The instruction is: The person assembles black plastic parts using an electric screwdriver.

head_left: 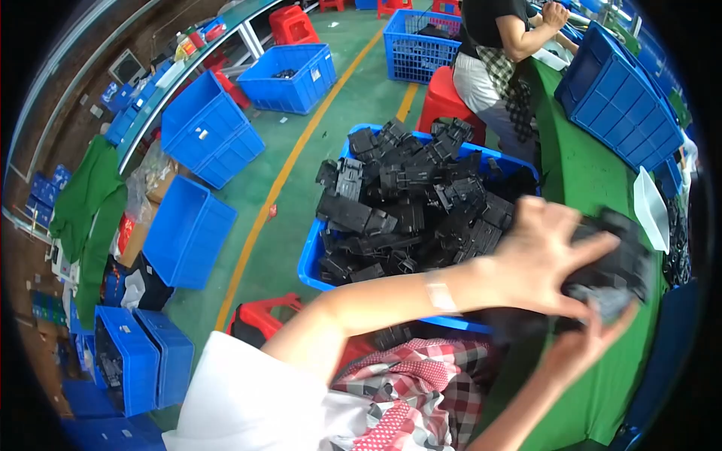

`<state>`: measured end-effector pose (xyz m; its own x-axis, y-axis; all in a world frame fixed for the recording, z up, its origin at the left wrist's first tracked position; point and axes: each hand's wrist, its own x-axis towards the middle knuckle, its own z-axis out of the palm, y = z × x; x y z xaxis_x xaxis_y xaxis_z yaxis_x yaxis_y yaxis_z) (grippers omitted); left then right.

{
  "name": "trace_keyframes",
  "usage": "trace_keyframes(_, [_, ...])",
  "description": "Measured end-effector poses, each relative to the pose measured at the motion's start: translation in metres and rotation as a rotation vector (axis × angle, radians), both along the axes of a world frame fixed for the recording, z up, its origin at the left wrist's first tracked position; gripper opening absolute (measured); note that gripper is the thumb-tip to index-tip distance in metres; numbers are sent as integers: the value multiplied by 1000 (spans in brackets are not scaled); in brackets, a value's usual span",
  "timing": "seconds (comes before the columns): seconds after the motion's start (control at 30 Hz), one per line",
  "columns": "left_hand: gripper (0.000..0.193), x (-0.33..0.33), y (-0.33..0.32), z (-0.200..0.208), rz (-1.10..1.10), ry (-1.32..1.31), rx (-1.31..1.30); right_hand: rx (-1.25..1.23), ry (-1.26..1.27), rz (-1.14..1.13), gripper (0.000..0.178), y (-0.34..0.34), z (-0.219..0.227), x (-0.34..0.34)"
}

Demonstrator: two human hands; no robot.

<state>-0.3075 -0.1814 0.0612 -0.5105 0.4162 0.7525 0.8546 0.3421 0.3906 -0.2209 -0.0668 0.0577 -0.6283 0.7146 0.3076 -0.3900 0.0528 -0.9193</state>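
A black moulded plastic part (624,252) is held over the right-hand bench, smeared by motion. My left hand (534,255) reaches across from the left, thumb and fingers closed around its near side. Below it, my right hand (587,349) pinches the part's lower edge, where a greyish, blurred patch shows. Just left of my hands, a big blue bin (307,263) is heaped with similar black plastic parts (406,195), lying at many angles.
The bench has a green cover (579,383). On it are a white tray (651,210) and a tilted blue crate (617,98). A co-worker (489,68) sits ahead on a red stool (450,101). More blue crates (188,233) stand on the floor at left.
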Motion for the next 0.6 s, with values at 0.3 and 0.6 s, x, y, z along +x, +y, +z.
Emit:
trace_keyframes(0.3, [63,-6,4,-2,-470,66,-194,68,-428,-511,57,234,-52,176])
trace_keyframes(0.6, [70,58,-202,-200,-401,-26,-970,1054,-206,-447,13,62,-28,90])
